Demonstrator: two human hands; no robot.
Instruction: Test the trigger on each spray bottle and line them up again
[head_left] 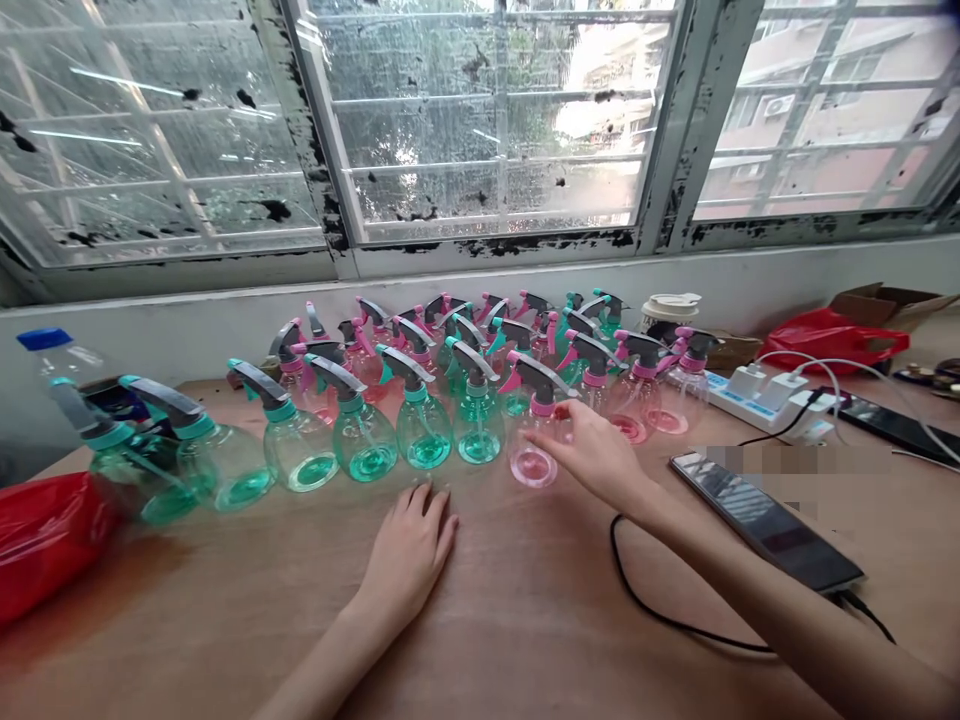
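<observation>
My right hand (pixel 600 450) has its thumb and fingers around the body of a clear pink spray bottle (pixel 534 468), which stands upright at the front of the group. That bottle has a grey and pink trigger head. Palm down on the wooden table (pixel 480 620), my left hand (pixel 409 545) lies with its fingers stretched out and holds nothing. Just beyond its fingertips stands a green spray bottle (pixel 427 440), one of several in the front row. Behind them, more pink and green bottles crowd together and partly hide one another.
A smartphone (pixel 765 520) with a black cable lies at the right. Farther back are a white power strip (pixel 772 400) with chargers and a red plastic bag (pixel 832 342). Another red bag (pixel 52 540) sits at the left edge. Windows (pixel 495 120) rise behind the table.
</observation>
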